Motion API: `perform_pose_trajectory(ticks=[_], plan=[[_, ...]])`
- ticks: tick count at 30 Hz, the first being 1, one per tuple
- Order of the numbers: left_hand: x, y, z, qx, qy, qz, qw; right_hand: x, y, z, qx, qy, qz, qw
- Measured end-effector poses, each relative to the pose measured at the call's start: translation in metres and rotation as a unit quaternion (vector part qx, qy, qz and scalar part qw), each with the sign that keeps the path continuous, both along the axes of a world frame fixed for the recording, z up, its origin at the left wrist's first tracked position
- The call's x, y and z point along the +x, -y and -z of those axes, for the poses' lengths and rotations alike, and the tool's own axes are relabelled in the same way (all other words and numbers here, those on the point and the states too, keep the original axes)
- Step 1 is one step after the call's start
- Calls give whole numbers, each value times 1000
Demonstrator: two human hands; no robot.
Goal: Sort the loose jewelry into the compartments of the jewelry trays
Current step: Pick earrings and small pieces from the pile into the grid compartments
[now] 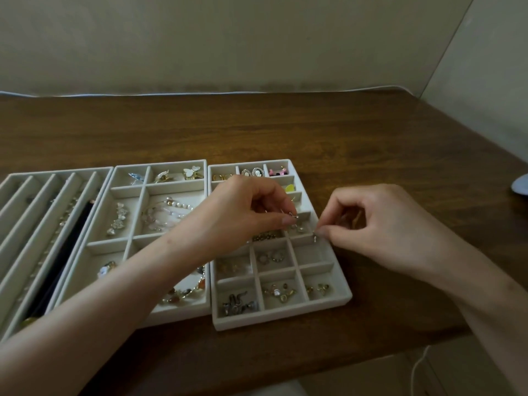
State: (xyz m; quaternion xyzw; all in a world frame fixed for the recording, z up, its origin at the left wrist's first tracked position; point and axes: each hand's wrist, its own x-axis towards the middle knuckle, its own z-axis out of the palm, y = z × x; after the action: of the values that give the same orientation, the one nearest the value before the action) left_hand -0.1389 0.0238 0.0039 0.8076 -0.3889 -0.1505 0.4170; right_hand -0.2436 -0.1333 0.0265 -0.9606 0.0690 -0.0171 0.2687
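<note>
Three cream jewelry trays lie side by side on the wooden table. The right tray (340,284) has many small square compartments with earrings and rings in them. My left hand (245,207) hovers over its middle rows and pinches a small silver earring (294,216) between thumb and forefinger. My right hand (383,224) is at the tray's right wall, pinching another tiny silver earring (315,237) just above a right-column compartment. The middle tray (125,247) holds pearl bracelets, hair clips and beaded pieces. The left tray (43,212) has long slots with chains and a dark strap.
The wooden table (285,130) runs back to a beige wall and ends at a right edge. A pale bluish object (520,186) shows at the far right edge. A white cord (420,364) hangs below the table's front right.
</note>
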Motion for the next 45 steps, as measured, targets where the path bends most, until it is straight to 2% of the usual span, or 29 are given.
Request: perform_pose_trajectory(ticks=[6,11,15,25,30,34,38,45], plan=[[-10,4,-1,24,14,34,999,0,12,1,95,41,13,995],[-21,14,-3,93,127,74,985,0,18,2,166,31,11,986],[-25,22,-1,165,201,72,963,-2,22,2,168,28,9,985],[-30,30,-14,235,254,43,937,-4,26,5,139,49,-7,989],[-29,29,-13,215,243,40,945,-4,27,6,179,49,-15,983],[-23,24,-12,187,198,38,962,-3,25,7,165,64,-28,984],[-9,13,-16,136,164,-4,977,-3,22,7,158,58,-28,985],[8,-1,-11,3,128,-84,988,-3,15,10,138,103,-60,983]])
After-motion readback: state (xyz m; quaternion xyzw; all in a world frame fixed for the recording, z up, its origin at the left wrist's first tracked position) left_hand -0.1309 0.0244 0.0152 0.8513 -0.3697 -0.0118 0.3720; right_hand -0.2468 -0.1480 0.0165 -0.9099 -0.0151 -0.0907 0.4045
